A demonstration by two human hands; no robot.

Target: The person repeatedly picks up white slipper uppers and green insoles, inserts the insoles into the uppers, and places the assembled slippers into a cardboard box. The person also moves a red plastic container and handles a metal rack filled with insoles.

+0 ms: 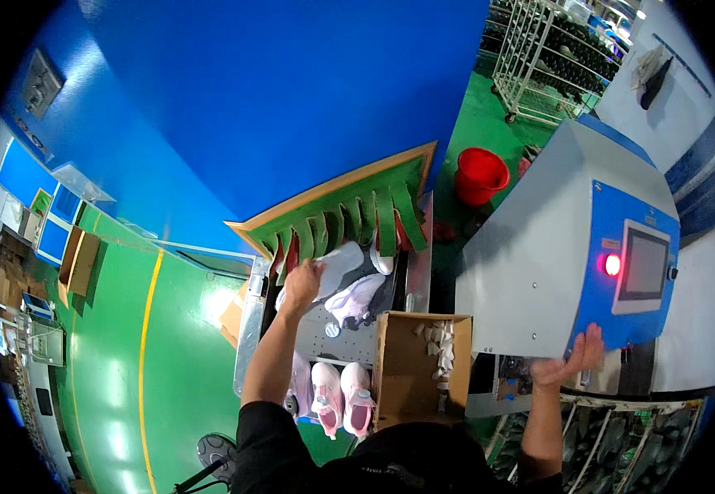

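Left hand (302,284) is curling half-closed at a white shoe (342,263), which is lying before the green curtain strips (386,224) at the hand's two o'clock, its long axis running from eight to two; whether fingers are gripping, I cannot tell. Right hand (570,361), farther off, is resting, fingers extended and nothing visibly held, against the blue control panel (601,303), where an orange label (611,244) is showing illegibly small writing.

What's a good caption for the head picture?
Left hand at a white shoe by green flaps, right hand at a machine.
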